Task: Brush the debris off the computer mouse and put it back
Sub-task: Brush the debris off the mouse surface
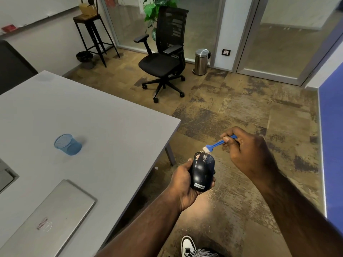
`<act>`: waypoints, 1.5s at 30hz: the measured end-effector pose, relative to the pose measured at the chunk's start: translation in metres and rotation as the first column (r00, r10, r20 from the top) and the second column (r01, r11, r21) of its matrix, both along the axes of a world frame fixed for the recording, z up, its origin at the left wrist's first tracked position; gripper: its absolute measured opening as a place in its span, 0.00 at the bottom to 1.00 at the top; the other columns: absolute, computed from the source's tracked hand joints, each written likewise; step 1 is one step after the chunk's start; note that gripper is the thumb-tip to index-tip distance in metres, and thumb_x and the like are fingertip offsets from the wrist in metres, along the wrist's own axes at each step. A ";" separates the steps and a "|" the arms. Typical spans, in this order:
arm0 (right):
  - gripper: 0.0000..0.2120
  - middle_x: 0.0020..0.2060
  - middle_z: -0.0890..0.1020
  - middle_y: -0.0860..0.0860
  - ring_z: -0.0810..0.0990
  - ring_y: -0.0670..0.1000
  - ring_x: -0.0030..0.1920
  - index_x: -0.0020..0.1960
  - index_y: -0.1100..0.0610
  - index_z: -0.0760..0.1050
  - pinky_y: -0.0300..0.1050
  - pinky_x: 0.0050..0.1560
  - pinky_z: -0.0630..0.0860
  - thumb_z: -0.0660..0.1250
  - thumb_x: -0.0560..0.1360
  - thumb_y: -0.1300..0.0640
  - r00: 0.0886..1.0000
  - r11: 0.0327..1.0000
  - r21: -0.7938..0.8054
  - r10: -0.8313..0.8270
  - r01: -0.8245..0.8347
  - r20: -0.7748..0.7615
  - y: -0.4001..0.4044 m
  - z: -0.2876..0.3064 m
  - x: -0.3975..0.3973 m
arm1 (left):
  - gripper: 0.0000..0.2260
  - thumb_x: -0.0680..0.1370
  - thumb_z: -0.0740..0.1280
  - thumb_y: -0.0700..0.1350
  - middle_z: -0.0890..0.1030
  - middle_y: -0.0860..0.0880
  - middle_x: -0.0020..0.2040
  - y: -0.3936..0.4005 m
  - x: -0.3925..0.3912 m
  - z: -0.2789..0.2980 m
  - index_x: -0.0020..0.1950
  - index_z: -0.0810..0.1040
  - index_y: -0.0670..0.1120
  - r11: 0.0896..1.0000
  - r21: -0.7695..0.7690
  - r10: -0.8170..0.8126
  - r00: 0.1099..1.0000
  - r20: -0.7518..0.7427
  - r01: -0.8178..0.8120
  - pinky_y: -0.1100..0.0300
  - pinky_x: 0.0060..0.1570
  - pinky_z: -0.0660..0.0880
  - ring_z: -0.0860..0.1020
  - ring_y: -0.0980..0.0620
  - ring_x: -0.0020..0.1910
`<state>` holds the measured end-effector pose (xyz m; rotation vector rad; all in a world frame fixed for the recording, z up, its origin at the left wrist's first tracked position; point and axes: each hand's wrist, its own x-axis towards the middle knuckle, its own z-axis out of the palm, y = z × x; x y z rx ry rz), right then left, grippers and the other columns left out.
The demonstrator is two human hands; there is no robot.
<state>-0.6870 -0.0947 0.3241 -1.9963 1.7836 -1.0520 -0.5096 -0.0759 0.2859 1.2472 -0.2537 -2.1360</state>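
My left hand point(182, 184) grips a dark Lenovo computer mouse point(202, 170) from the side, held over the floor just past the table's right edge. Pale debris clings to the mouse's front end around the wheel. My right hand point(248, 153) pinches a small blue brush point(216, 145) by its handle. The brush's white bristles touch the mouse's front tip.
The grey table point(89, 115) on the left carries a blue mesh cup point(67, 144) and a closed silver laptop point(53, 217). A black office chair point(164, 58) and a steel pedal bin point(201, 62) stand farther back on the carpet. My shoe point(188, 246) shows below.
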 end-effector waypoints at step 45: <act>0.08 0.31 0.82 0.44 0.77 0.46 0.26 0.47 0.49 0.79 0.38 0.21 0.70 0.68 0.77 0.61 0.994 0.995 -0.025 0.098 -0.097 0.058 0.007 -0.002 -0.016 | 0.27 0.83 0.49 0.55 0.80 0.35 0.47 0.000 0.003 0.003 0.62 0.76 0.35 0.999 0.008 0.042 0.997 -0.059 -0.042 0.55 0.36 0.80 0.79 0.41 0.39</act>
